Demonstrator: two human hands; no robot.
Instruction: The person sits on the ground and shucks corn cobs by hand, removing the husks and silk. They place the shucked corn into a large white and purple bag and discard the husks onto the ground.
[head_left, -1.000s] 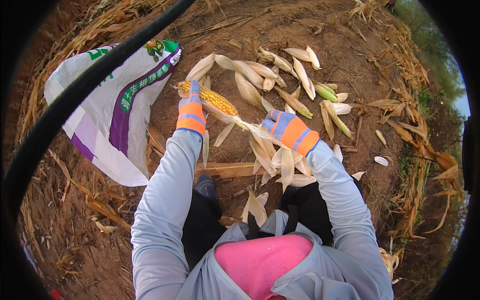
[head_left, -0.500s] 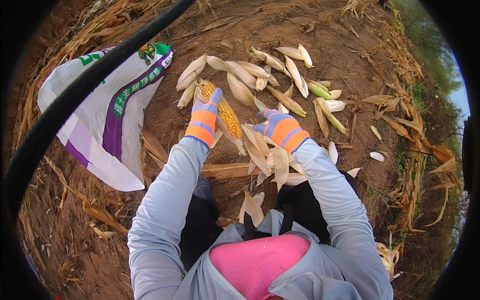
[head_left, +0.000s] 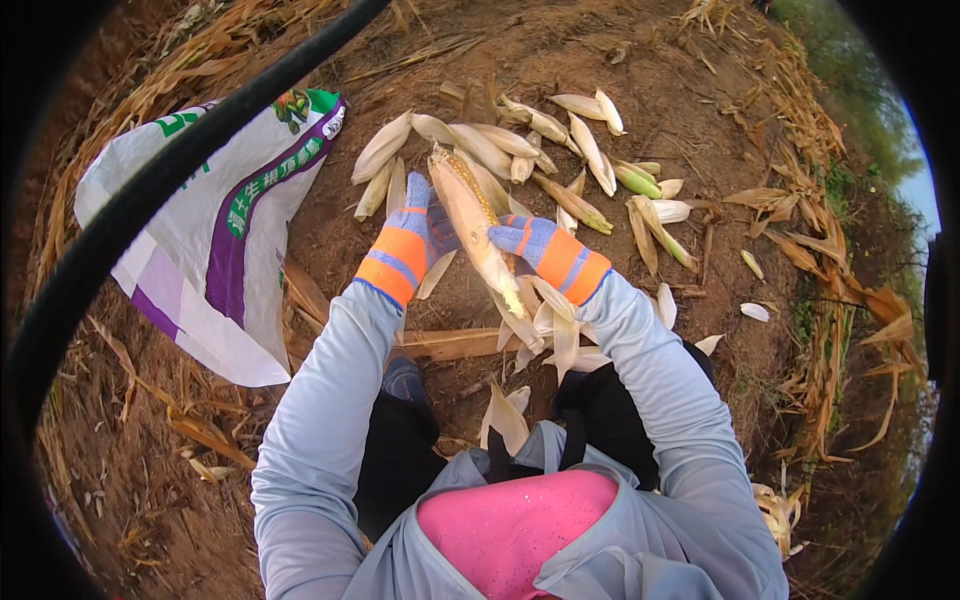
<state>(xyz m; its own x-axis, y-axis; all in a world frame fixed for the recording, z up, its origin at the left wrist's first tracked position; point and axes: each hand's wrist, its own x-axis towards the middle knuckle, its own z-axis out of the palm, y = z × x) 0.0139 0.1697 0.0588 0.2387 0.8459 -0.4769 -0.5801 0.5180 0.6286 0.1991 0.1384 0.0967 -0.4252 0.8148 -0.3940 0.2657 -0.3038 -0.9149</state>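
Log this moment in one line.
left orange-and-blue gloved hand: holds partly husked yellow corn ear; right orange-and-blue gloved hand: touches ear; nearby: pale corn husks on brown soil, white-and-purple sack

The left hand (head_left: pixel 412 240) and right hand (head_left: pixel 550 250) wear striped gloves (head_left: pixel 394 258) in lavender-blue and orange, the cuffs edged in blue. Long, creased sleeves (head_left: pixel 310 430) are pale grey-blue, matching a jacket (head_left: pixel 690 545) open over a pink top (head_left: pixel 515 530) (flecked with tiny sparkles). Trousers (head_left: pixel 393 470) are black.
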